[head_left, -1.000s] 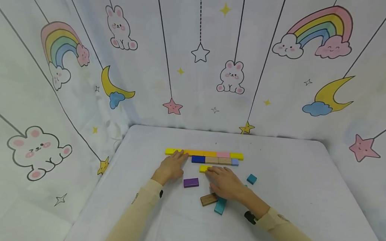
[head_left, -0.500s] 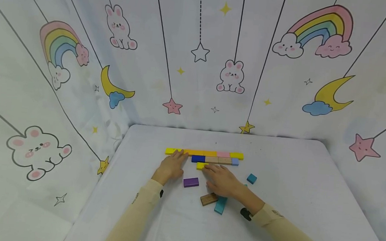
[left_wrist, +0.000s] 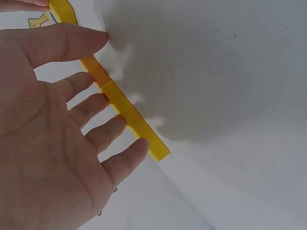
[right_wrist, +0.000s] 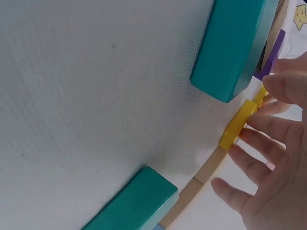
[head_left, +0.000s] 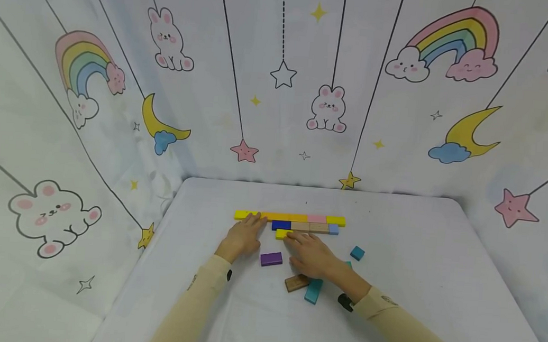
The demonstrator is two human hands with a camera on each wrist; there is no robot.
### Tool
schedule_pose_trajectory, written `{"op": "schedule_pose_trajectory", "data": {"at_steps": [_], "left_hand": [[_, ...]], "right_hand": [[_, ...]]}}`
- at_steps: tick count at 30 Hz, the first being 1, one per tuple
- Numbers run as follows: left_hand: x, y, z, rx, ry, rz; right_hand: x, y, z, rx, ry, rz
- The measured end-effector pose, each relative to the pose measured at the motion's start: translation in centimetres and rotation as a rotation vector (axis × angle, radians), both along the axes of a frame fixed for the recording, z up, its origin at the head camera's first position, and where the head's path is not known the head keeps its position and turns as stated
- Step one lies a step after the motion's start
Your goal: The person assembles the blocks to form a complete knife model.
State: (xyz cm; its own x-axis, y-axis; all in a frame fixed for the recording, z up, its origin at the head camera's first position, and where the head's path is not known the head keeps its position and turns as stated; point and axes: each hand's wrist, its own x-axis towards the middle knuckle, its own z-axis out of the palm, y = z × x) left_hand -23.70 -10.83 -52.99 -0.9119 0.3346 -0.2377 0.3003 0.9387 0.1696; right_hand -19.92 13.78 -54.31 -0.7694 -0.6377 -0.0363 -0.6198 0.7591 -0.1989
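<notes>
A long row of yellow, orange and pink blocks (head_left: 317,219) lies on the white table. My left hand (head_left: 240,238) touches its left part; in the left wrist view the fingertips rest along the yellow block (left_wrist: 134,115), thumb apart. Against its near side is a shorter row: a dark blue block (head_left: 281,225), two wooden blocks (head_left: 300,227) and a light blue block (head_left: 334,229). Just in front lies a loose yellow block (head_left: 281,234). The extended fingers of my right hand (head_left: 314,256) touch it, thumb held away. That hand partly covers the block in the head view.
Nearer me lie a purple block (head_left: 271,259), a brown wooden block (head_left: 297,283) and a teal block (head_left: 313,291). A small blue block (head_left: 357,252) is right of my right hand, beside another teal block (head_left: 349,264) mostly hidden. A patterned curtain (head_left: 287,113) stands behind the table.
My right hand has slid the loose yellow block leftward and slightly away, up close to the shorter row. My left hand has stayed in place on the long row.
</notes>
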Motion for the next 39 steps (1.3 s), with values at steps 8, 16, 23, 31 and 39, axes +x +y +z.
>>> {"op": "schedule_pose_trajectory", "data": {"at_steps": [8,16,23,31,39], "left_hand": [[0.06,-0.07,-0.15,0.004,0.006,0.002],[0.17,-0.04,-0.18,0.004,0.01,0.003],[0.12,-0.02,0.12,0.004,0.005,0.005],[0.09,-0.09,0.21,0.01,0.001,0.008],[0.1,-0.15,0.26,0.013,-0.006,0.005]], "right_hand": [[-0.06,-0.48,0.1,-0.005,0.007,0.015],[-0.35,-0.77,-0.33,0.012,0.023,0.025],[-0.63,-0.96,-0.66,0.033,0.04,0.011],[-0.47,-0.93,-0.57,0.004,0.028,0.02],[-0.48,-0.91,-0.58,0.001,0.048,0.028]]}}
